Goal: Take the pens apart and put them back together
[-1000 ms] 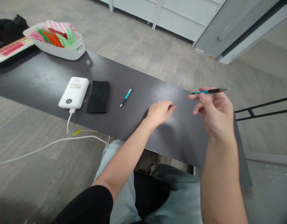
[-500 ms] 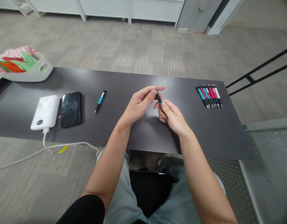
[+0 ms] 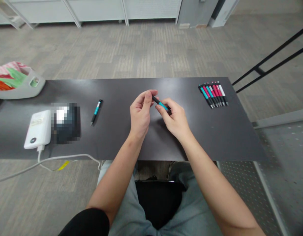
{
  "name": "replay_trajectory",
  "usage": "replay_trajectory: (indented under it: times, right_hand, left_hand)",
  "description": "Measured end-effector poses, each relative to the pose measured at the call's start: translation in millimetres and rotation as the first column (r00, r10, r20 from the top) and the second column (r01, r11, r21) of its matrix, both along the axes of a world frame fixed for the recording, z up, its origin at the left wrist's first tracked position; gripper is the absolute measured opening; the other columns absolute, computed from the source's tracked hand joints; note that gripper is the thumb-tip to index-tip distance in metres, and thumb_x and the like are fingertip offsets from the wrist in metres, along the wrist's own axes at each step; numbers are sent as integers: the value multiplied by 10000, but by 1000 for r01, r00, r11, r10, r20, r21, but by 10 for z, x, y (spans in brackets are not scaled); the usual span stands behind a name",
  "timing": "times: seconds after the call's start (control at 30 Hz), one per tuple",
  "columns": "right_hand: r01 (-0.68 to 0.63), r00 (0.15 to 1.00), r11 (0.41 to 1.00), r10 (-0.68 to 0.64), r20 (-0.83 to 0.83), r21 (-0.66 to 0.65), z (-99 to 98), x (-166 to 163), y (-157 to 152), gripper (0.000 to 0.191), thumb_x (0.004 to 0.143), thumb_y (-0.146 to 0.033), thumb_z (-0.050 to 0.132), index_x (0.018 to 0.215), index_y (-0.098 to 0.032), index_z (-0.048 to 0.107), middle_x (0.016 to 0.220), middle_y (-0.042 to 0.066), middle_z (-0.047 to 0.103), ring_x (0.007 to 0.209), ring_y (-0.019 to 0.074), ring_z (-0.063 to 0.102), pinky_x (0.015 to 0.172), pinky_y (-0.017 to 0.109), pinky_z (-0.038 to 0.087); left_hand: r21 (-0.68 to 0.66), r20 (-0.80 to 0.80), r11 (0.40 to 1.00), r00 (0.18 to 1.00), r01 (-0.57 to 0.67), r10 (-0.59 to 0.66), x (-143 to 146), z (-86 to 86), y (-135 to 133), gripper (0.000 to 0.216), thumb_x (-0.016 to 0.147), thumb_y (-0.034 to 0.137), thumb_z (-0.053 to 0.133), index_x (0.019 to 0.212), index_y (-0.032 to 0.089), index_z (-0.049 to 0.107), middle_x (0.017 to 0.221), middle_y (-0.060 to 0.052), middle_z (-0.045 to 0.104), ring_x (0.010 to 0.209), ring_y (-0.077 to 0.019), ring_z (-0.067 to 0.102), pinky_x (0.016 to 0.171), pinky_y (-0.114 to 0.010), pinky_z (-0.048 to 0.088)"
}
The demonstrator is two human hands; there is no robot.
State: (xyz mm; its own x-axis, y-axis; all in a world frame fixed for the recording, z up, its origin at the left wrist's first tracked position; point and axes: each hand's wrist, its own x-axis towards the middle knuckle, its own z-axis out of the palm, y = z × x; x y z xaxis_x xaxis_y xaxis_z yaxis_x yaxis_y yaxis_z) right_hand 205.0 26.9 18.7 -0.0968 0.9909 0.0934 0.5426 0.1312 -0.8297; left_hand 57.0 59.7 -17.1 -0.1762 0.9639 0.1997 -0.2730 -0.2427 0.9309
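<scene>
Between my two hands, above the dark table [image 3: 117,137], is a teal and black pen [image 3: 163,105]. My left hand [image 3: 141,109] pinches its black end between thumb and fingers. The other end sits in my right hand [image 3: 174,116], whose thumb and fingers close around it. A second teal and black pen [image 3: 96,111] lies by itself on the table to the left of my hands. Over on the right lies a row of several pens [image 3: 213,95], side by side, with teal, pink and white barrels.
At the left are a white power bank [image 3: 38,128] with a plugged-in cable [image 3: 75,156] and a dark, pixelated object [image 3: 67,126]. A white basket [image 3: 35,86] of colourful cloth stands at the far left. Black metal bars [image 3: 272,62] rise beyond the table's right end.
The pen has turned from steep to slanting, and more of its teal barrel shows. Both hands have shifted a little left in view. The camera view has tilted slightly.
</scene>
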Motion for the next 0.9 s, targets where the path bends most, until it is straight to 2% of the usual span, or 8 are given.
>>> replay_trajectory:
  times: [0.07, 0.23, 0.3, 0.4, 0.53, 0.67, 0.77, 0.9]
  right_hand:
    - [1, 1000, 1000, -1, 29, -4, -10, 39, 1, 250, 1206, -556, 646, 1228, -341, 773, 1292, 80, 898, 1182, 326, 808, 1133, 441, 631]
    - [-16, 1000, 1000, 16, 9, 27, -39, 91, 9, 294, 1248, -513, 522, 1189, -345, 756, 1343, 91, 897, 1298, 325, 821, 1196, 448, 616]
    - [-4, 1000, 1000, 4, -6, 15, -53, 95, 11, 209, 1216, -500, 596, 1259, -351, 736, 1288, 72, 894, 1212, 312, 830, 1142, 435, 635]
    - [-1, 1000, 999, 0, -10, -55, -66, 96, 20, 260, 1185, -551, 672, 1354, -359, 720, 1183, 41, 890, 1076, 304, 823, 1058, 430, 654]
    - [-34, 999, 998, 34, 1, -45, -71, 100, 39, 304, 1239, -546, 542, 1254, -346, 771, 1275, 71, 898, 1189, 308, 831, 1144, 439, 638]
    - [-10, 999, 1000, 10, -52, -5, -114, 111, 37, 190, 1167, -471, 680, 1308, -347, 709, 1196, 48, 871, 1107, 290, 824, 1090, 419, 655]
    - [-1, 999, 1000, 1, -53, -8, -147, 149, 34, 177, 1162, -451, 686, 1304, -345, 698, 1133, 45, 849, 1065, 296, 812, 1068, 437, 659]
    - [28, 999, 1000, -28, -27, 1, -165, 251, 53, 160, 1153, -455, 702, 1268, -346, 725, 1153, 57, 847, 1110, 311, 822, 1099, 459, 654]
  left_hand:
    - [-18, -8, 1000, 1000, 0, 0, -21, 0, 10, 494, 1057, 790, 926, 1109, 299, 913, 1237, -86, 917, 1089, -264, 875, 952, -385, 730]
    - [-50, -16, 999, 1000, 10, -11, -78, -20, 52, 497, 1014, 808, 964, 1085, 317, 928, 1174, -84, 912, 1016, -262, 863, 956, -427, 755]
    - [-39, 6, 999, 1000, 18, -18, -97, -39, 71, 470, 984, 783, 1007, 1071, 326, 938, 1179, -78, 913, 1018, -260, 867, 977, -436, 762]
    - [-34, 10, 999, 1000, 28, -27, -124, -70, 95, 468, 953, 775, 1039, 1053, 327, 947, 1153, -67, 914, 963, -242, 864, 968, -432, 766]
    - [-43, -6, 999, 1000, 24, -24, -139, -107, 107, 476, 950, 787, 1034, 1035, 325, 953, 1020, -41, 898, 813, -196, 815, 904, -397, 754]
    - [-54, -32, 998, 999, -10, 8, -172, -116, 124, 450, 1008, 771, 986, 1087, 329, 960, 1028, -42, 898, 842, -195, 814, 871, -361, 720]
    - [-39, -95, 998, 995, -40, 36, -306, -80, 172, 433, 1034, 748, 962, 1138, 328, 969, 1047, -53, 892, 883, -216, 809, 856, -359, 698]
    - [19, -290, 998, 955, -59, 62, -652, -34, 259, 376, 1015, 625, 1022, 1159, 283, 968, 1049, -94, 877, 948, -274, 800, 934, -412, 681]
